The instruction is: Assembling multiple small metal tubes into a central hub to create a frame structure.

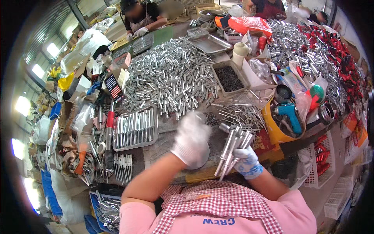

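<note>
Near edge, centre: right hand [247, 160], blue-patterned glove, fingers closed tight round a bundle of silver tubes [233, 147] standing tilted, tops fanning up-left. Left hand [191, 138], white glove, sits just left of the bundle, fingers curled; looks to hold nothing, but the palm side is hidden so cannot tell for sure. Round metal disc [200, 158] shows under that hand.

Around them:
- big heap of loose silver tubes [171, 78] fills mid-table, far of both hands
- thin metal pins [239, 113] scattered just far of the bundle
- second tube heap [290, 43] far right, red-capped parts [339, 50] beyond it

Packages:
- small dark box with red-white stripes [115, 87], left of the big heap
- red-orange plastic bag [249, 24] far centre
- white bottle [239, 54] upright beside it

Containers:
- metal tray [155, 134] left of the left hand, tubes laid in rows
- shallow tray [210, 43] far, bare
- grey box [229, 78] with small dark parts
- yellow bin [272, 130] right, blue power tool [290, 115] in it
- white crate [321, 162] near right, red parts inside

Another person's gloved hand [140, 32] works at the far side.
</note>
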A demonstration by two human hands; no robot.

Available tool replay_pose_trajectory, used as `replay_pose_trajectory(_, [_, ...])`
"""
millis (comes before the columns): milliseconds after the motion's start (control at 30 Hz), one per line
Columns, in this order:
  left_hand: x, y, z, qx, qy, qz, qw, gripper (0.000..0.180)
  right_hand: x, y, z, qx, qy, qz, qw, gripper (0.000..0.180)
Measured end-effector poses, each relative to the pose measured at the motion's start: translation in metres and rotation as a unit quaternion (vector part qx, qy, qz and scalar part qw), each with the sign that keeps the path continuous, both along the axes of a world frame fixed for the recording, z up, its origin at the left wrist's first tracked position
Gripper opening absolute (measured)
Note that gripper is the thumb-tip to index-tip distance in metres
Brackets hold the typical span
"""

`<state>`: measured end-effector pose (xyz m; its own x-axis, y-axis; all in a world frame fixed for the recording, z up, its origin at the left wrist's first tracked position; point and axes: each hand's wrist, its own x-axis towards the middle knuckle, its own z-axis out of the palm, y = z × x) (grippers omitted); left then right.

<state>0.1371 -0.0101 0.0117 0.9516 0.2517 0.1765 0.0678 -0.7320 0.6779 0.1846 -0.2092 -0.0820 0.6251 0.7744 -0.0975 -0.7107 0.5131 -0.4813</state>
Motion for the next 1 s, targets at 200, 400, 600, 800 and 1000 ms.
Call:
replay_pose_trajectory(200, [-0.025, -0.071, -0.037, -0.286, -0.159, -0.09, 0.941, 0.118, -0.036, 0.027, 0.022, -0.001, -0.224, -0.142, 0.964, 0.069])
replay_pose_trajectory(400, [-0.031, -0.07, -0.058, -0.23, -0.212, -0.134, 0.94, 0.111, -0.03, 0.019, 0.008, -0.021, -0.175, -0.063, 0.982, 0.039])
replay_pose_trajectory(600, [-0.038, -0.068, -0.06, -0.281, -0.203, -0.008, 0.938, 0.075, -0.02, 0.025, -0.013, -0.088, -0.181, 0.001, 0.98, 0.041])
replay_pose_trajectory(800, [-0.04, -0.077, -0.062, -0.291, -0.237, 0.079, 0.924, 0.066, -0.022, 0.037, -0.019, -0.058, -0.07, -0.009, 0.996, 0.049])
replay_pose_trajectory(1000, [-0.053, -0.066, -0.071, -0.325, -0.231, 0.126, 0.908, 0.061, -0.03, 0.048, -0.014, -0.09, 0.035, -0.017, 0.995, 0.041])
